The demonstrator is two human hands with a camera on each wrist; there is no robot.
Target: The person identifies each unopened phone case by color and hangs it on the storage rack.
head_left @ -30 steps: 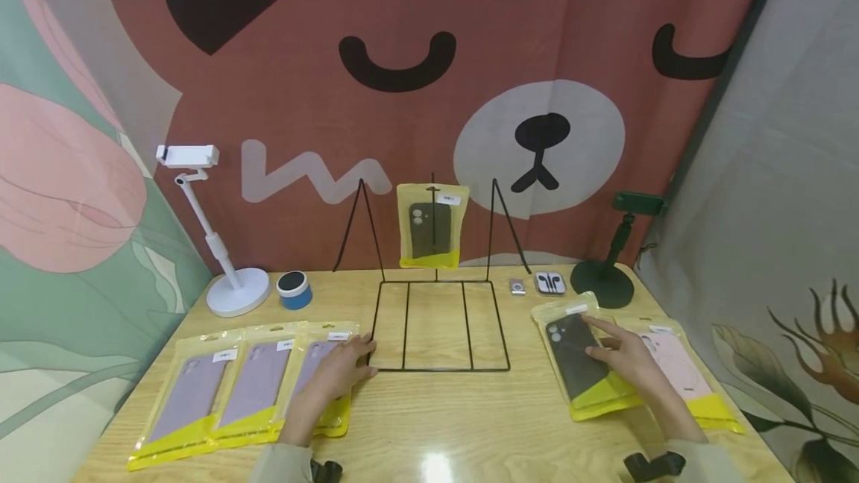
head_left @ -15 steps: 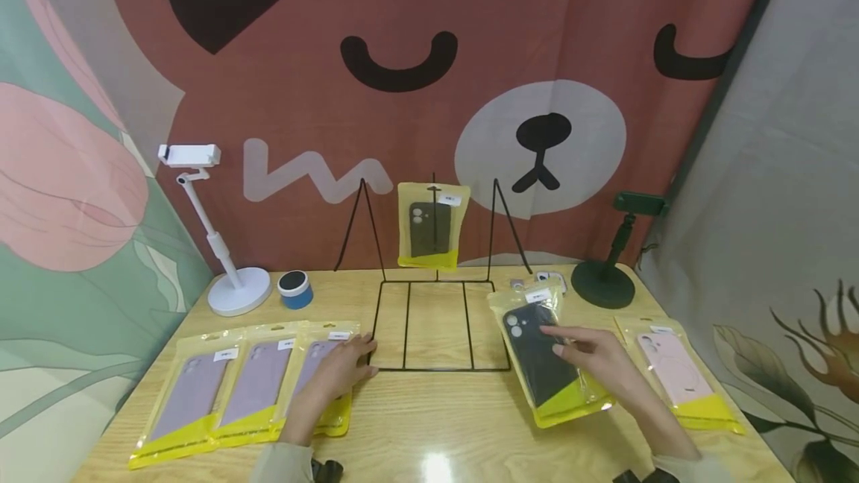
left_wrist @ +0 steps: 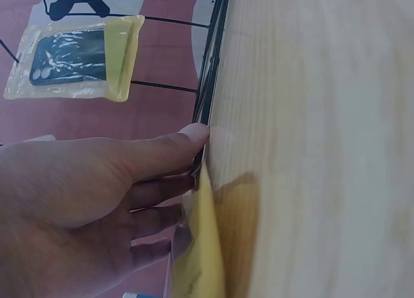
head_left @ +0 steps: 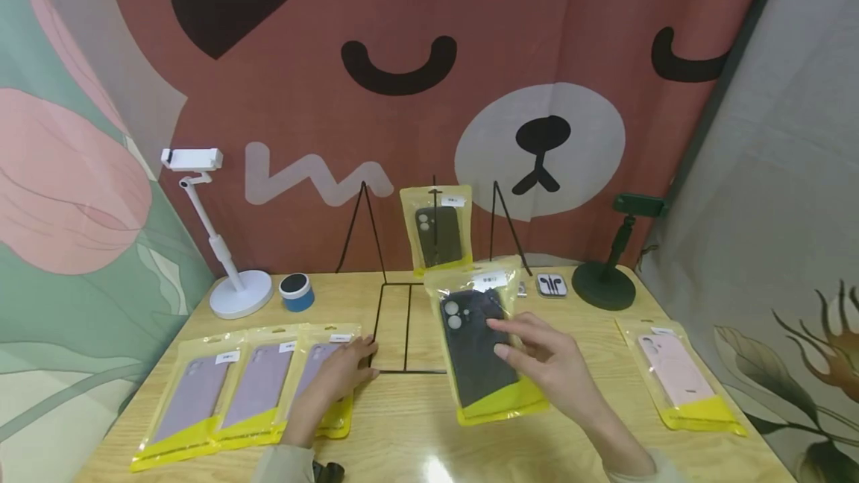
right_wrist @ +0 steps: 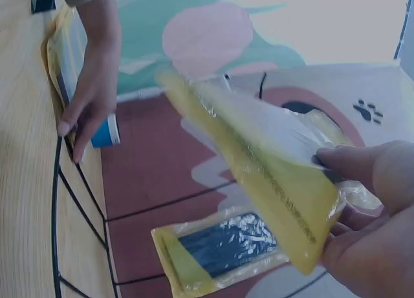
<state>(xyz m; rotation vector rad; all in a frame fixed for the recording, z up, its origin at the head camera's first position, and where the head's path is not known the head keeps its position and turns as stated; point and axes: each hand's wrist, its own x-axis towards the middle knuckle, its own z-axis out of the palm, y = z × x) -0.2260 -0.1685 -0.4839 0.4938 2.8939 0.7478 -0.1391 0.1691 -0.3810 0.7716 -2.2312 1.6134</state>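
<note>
My right hand (head_left: 546, 367) pinches a bagged black phone case (head_left: 479, 345) by its right side, raised over the right part of the black wire rack (head_left: 406, 326). The bag is clear with a yellow lower end; in the right wrist view the bagged phone case (right_wrist: 278, 181) tilts away from the thumb. At the rack's front left corner, my left hand (head_left: 338, 375) pinches the wire between thumb and fingers, as the left wrist view shows on the wire rack (left_wrist: 206, 97). Another bagged black phone case (head_left: 439, 233) hangs on the rack's middle hook.
Bagged purple phone cases (head_left: 258, 386) lie in a row at left, one partly under my left hand. A bagged pink phone case (head_left: 678, 371) lies at right. Behind stand a white phone stand (head_left: 241, 293), a blue jar (head_left: 297, 293), boxed earphones (head_left: 552, 285) and a green phone stand (head_left: 604, 285).
My right hand has carried the bagged black phone case leftward from beside the pink one to the rack. The hanging bag now sits tilted. My left hand has stayed at the rack's corner.
</note>
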